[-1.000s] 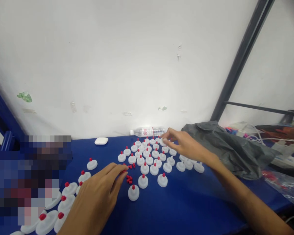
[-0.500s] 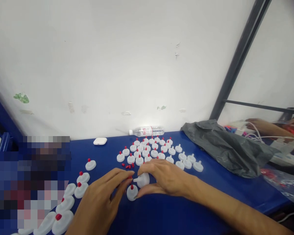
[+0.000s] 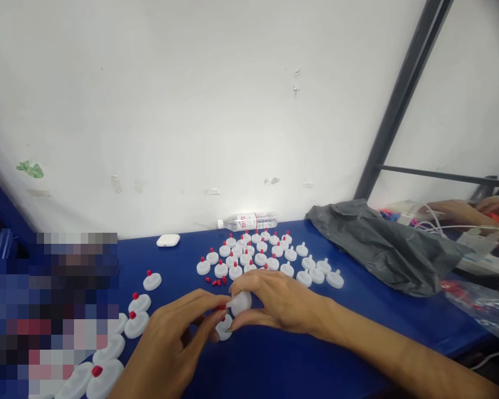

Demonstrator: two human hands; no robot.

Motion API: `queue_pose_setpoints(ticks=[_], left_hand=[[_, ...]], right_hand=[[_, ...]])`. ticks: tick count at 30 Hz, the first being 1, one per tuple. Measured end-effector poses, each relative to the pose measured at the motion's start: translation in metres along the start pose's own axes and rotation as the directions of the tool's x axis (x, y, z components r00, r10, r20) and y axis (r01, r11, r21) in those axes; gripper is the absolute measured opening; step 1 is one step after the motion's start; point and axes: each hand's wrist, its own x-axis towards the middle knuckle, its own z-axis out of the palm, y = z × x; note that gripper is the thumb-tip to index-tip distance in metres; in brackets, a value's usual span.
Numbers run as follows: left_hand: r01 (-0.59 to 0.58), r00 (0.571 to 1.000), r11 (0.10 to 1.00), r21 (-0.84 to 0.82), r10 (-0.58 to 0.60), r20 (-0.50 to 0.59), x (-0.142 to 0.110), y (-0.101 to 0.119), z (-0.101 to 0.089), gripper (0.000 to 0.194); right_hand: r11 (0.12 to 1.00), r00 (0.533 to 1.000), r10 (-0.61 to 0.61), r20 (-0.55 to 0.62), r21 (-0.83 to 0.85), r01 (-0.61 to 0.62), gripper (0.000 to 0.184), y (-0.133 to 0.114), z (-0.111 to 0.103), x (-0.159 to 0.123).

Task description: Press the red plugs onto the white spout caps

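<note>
My left hand (image 3: 177, 327) pinches a small red cap (image 3: 223, 306) between thumb and fingertips. The cap meets the narrow spout of a translucent white nozzle lid (image 3: 241, 303), tipped on its side with the spout pointing left. Around that lid curl the thumb and fingers of my right hand (image 3: 280, 299). Just below stands another white lid (image 3: 224, 330) with a red tip, partly covered by my left thumb. Several loose red caps (image 3: 219, 282) lie on the blue table (image 3: 241, 366) beyond my hands.
Behind my hands stand many white lids (image 3: 246, 256), most red-tipped, while those on the right (image 3: 316, 275) have bare spouts. More capped lids (image 3: 137, 324) line the left. A plastic bottle (image 3: 247, 221) and white case (image 3: 168, 240) lie near the wall. Right are a grey bag (image 3: 382, 249) and cables.
My left hand has moved slightly right, bringing the red cap up against the spout of the lid in my right hand. The whole view has shifted slightly.
</note>
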Motion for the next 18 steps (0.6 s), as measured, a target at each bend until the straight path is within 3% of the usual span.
queue_pose_setpoints(ticks=[4, 10, 14, 18], left_hand=[[-0.069, 0.996, 0.997, 0.038, 0.071, -0.057, -0.001, -0.001, 0.005, 0.021], [-0.044, 0.997, 0.997, 0.061, 0.047, -0.059, -0.005, -0.003, 0.006, 0.023], [-0.110, 0.989, 0.969, 0.223, 0.128, -0.068, -0.009, -0.010, 0.010, 0.022], [-0.214, 0.972, 0.901, 0.378, 0.234, -0.008, -0.012, -0.016, 0.013, 0.027]], right_hand=[[1.000, 0.999, 0.018, 0.042, -0.007, -0.018, 0.037, -0.001, 0.000, 0.000], [0.998, 1.000, -0.001, 0.008, -0.065, 0.001, 0.040, -0.001, 0.000, -0.002], [0.994, 1.000, -0.003, 0.005, -0.113, 0.004, 0.041, 0.001, 0.002, -0.002], [0.982, 1.000, -0.021, 0.000, -0.187, 0.021, 0.040, 0.000, 0.003, -0.001]])
